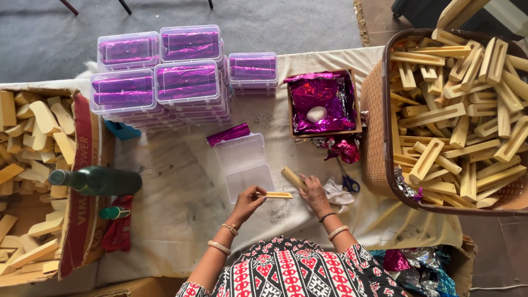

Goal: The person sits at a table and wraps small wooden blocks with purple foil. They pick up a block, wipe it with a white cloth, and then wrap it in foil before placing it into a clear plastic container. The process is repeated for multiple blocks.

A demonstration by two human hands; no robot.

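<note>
Pale wooden stick, flat and narrow, lies level between the two hands above the cloth-covered table, just below an open clear plastic box; the left hand pinches its near end with fingers closed on it, while the right hand is clasped around a second, thicker wooden piece. Behind the box stand stacked clear containers filled with purple foil-wrapped items, a cardboard tray lined with purple foil, and blue-handled scissors. A woven basket of similar wooden pieces sits at the right, a green bottle at the left.
</note>
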